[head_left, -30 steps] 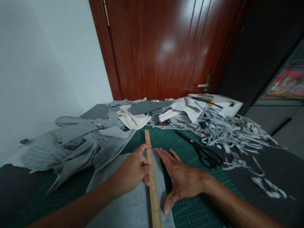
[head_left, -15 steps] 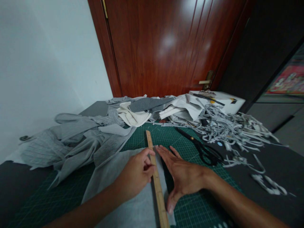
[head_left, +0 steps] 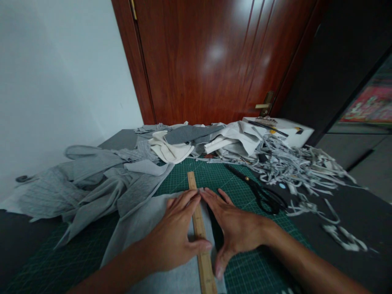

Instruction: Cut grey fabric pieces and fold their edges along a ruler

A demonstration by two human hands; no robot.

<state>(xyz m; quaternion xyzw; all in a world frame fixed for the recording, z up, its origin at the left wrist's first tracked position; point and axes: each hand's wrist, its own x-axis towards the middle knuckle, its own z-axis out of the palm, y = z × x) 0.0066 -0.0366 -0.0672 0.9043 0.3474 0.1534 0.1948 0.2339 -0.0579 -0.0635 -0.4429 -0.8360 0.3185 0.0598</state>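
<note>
One wooden ruler [head_left: 200,228], lying lengthwise on a grey cloth sheet [head_left: 137,222], near its right edge; sheet spread on a green gridded cutting mat [head_left: 180,175], upon a dark counter [head_left: 364,212]. Left hand [head_left: 174,239]: fingers released, extended, fingertips and thumb over the ruler. Right hand [head_left: 239,232]: fingers released, splayed, fingertips and thumb at the sheet's right edge. One pair of black scissors [head_left: 263,194], right of the right hand. One heap of pale fabric strips [head_left: 297,163], beyond the scissors. Crumpled grey garments [head_left: 101,183], left.
</note>
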